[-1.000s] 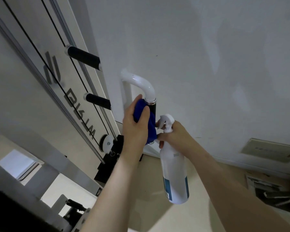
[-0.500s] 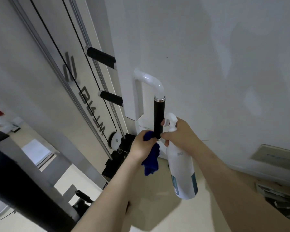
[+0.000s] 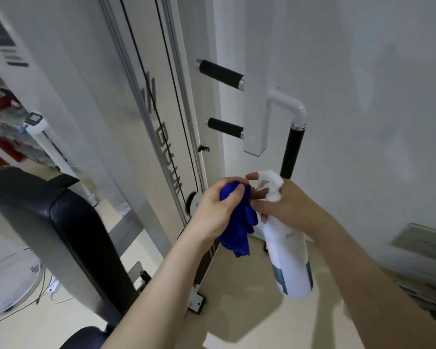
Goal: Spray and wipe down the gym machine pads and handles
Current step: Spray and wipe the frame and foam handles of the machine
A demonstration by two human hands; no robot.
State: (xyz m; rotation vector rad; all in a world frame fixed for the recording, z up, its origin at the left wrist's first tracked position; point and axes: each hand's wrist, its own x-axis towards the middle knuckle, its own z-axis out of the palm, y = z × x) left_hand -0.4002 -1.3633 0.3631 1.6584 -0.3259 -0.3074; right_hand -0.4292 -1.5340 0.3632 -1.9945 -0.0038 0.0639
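Fingers of the left hand point(image 3: 213, 210) grip a bunched blue cloth point(image 3: 239, 222), closed around it. Just beside, the right hand point(image 3: 285, 205) is wrapped round the neck of a white spray bottle point(image 3: 287, 253). Above both stands the black upright handle point(image 3: 292, 152) on the white machine frame point(image 3: 256, 127), untouched. A black pad point(image 3: 68, 235) sits lower left.

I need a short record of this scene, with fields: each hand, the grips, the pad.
left hand: holds blue cloth, off the grips
right hand: holds spray bottle, nozzle toward cloth
vertical grip: black, free, above the hands
side grips: two, black, untouched
pad: black, at left, untouched
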